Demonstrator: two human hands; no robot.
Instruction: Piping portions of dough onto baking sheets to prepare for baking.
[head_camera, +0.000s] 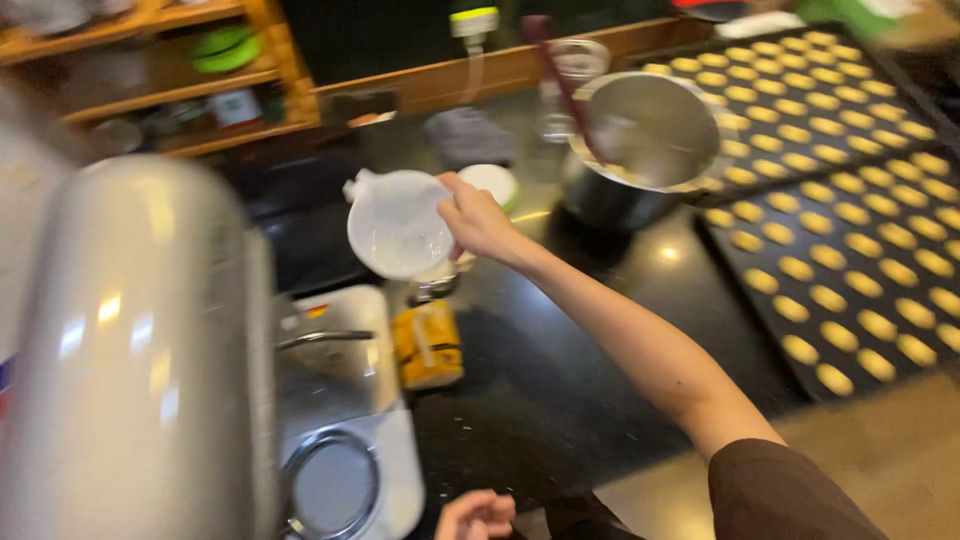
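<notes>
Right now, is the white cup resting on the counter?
No, the right hand holds the cup up above the counter.

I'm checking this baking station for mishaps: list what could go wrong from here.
1. The right hand holds the white plastic jug tilted, by its rim, above the black counter; it might slip or spill whatever it holds.
2. The steel pot overlaps the edge of the tray of yellow dough rounds; a nudge could squash some.
</notes>
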